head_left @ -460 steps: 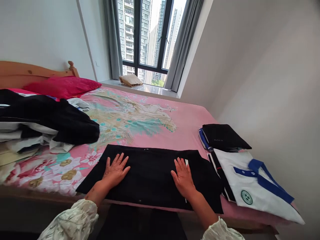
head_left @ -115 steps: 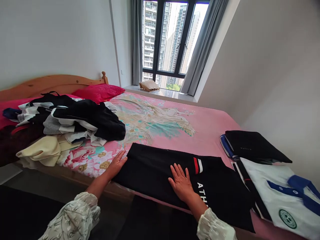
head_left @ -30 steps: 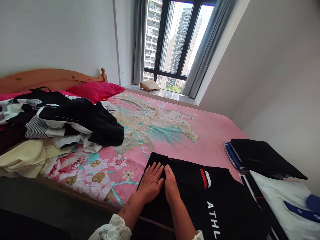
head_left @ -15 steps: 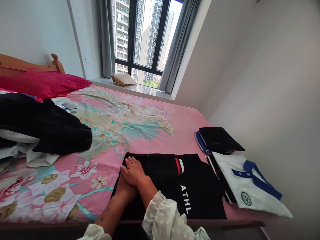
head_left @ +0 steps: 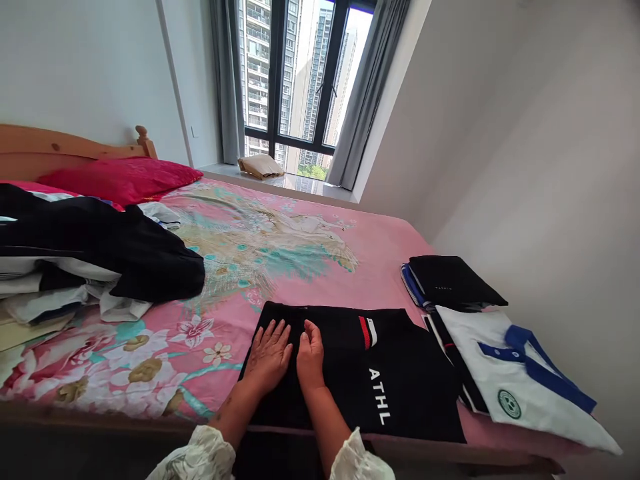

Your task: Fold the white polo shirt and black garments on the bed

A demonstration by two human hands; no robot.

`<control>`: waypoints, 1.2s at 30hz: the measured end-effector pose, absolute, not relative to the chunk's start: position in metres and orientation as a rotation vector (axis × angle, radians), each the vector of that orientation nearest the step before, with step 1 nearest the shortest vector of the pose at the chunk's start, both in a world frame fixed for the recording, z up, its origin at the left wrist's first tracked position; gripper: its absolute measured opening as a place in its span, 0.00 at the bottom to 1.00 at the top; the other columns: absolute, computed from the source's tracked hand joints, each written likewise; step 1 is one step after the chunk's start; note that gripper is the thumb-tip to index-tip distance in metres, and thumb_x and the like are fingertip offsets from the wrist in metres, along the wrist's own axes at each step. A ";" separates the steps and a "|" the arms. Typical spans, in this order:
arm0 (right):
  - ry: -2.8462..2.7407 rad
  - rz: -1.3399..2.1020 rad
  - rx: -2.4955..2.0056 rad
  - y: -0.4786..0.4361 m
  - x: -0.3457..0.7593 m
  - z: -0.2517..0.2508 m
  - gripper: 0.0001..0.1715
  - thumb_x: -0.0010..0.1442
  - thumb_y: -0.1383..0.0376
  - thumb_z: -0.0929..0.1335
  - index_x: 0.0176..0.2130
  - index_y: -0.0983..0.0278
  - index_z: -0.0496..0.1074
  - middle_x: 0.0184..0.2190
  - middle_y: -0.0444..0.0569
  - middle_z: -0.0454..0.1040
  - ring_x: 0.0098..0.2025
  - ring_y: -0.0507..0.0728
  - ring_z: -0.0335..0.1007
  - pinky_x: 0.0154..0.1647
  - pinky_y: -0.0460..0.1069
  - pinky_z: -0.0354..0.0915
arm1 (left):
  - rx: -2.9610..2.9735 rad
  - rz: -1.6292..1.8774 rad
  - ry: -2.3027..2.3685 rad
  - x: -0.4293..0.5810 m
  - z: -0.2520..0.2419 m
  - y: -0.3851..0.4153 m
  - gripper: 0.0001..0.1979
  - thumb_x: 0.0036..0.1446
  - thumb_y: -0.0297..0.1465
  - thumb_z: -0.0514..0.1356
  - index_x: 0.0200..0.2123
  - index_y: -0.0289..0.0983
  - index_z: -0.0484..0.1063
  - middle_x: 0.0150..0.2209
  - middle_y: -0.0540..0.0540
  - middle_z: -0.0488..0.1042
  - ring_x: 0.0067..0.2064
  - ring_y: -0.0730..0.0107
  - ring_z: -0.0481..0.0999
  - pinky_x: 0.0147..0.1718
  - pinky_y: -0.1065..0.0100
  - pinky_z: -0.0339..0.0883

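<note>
A folded black garment (head_left: 340, 387) with white "ATHL" letters and a red and white stripe lies flat near the front edge of the bed. On its left part rests my left hand (head_left: 270, 355), palm down with fingers stretched out. My right hand (head_left: 311, 357) stands on its edge just beside it, fingers extended and touching the black cloth. Neither hand grips anything. White ruffled sleeves cover both forearms. To the right of the garment lies a white polo shirt (head_left: 475, 347) with a blue collar and a round green badge, on top of other folded clothes.
Behind the polo shirt sits a stack of folded dark clothes (head_left: 453, 280). A loose heap of black and white clothes (head_left: 125, 250) covers the left side of the bed. Farther back are a red pillow (head_left: 135, 177), a wooden headboard (head_left: 65, 148) and a window sill with a beige folded item (head_left: 260, 165).
My right hand has come off the back of my left hand and moved right onto the garment. The left hand now lies uncovered. The view has shifted slightly left.
</note>
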State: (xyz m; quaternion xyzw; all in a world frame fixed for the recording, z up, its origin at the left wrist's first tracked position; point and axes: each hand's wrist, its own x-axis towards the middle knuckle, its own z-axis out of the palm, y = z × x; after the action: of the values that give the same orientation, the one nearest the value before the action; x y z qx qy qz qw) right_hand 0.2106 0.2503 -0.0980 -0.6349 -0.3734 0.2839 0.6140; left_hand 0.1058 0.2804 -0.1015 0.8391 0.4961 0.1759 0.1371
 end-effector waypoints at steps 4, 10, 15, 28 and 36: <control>-0.942 0.658 -1.419 0.230 0.211 -0.089 0.24 0.59 0.60 0.58 0.52 0.67 0.64 0.53 0.55 0.67 0.56 0.57 0.61 0.59 0.53 0.55 | 2.181 0.518 1.320 0.094 -0.083 0.295 0.26 0.56 0.29 0.47 0.58 0.40 0.65 0.63 0.47 0.60 0.66 0.59 0.52 0.63 0.47 0.43; -0.968 0.654 -1.399 0.218 0.210 -0.053 0.25 0.60 0.61 0.58 0.54 0.66 0.63 0.54 0.55 0.66 0.57 0.58 0.60 0.60 0.55 0.54 | 1.765 0.917 1.275 0.031 -0.061 0.307 0.27 0.53 0.32 0.49 0.57 0.33 0.65 0.62 0.43 0.62 0.64 0.62 0.57 0.62 0.57 0.53; -1.037 0.603 -1.395 0.221 0.208 -0.039 0.25 0.59 0.61 0.59 0.54 0.65 0.64 0.54 0.54 0.66 0.56 0.59 0.61 0.59 0.55 0.55 | 1.871 0.933 1.396 0.008 -0.082 0.285 0.25 0.58 0.40 0.49 0.54 0.35 0.68 0.61 0.43 0.63 0.64 0.62 0.58 0.63 0.55 0.49; -0.636 1.177 -1.506 0.237 0.221 -0.096 0.28 0.48 0.60 0.68 0.49 0.65 0.67 0.38 0.53 0.74 0.22 0.51 0.69 0.14 0.46 0.66 | 2.178 0.775 1.369 0.051 -0.113 0.284 0.25 0.65 0.38 0.43 0.64 0.41 0.53 0.68 0.44 0.48 0.67 0.65 0.47 0.64 0.54 0.46; -0.730 1.179 -1.477 0.250 0.202 -0.093 0.36 0.44 0.59 0.71 0.52 0.65 0.65 0.31 0.47 0.75 0.30 0.55 0.71 0.25 0.49 0.69 | 2.348 0.621 1.412 0.057 -0.108 0.277 0.25 0.64 0.37 0.44 0.64 0.44 0.52 0.68 0.45 0.47 0.68 0.60 0.45 0.62 0.49 0.47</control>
State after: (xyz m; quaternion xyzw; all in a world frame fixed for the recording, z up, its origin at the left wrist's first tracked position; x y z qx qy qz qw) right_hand 0.2017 0.2503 -0.0927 -0.6185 -0.3056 0.4938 0.5295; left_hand 0.0574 0.2768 -0.1080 0.8243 0.4956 0.2180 0.1655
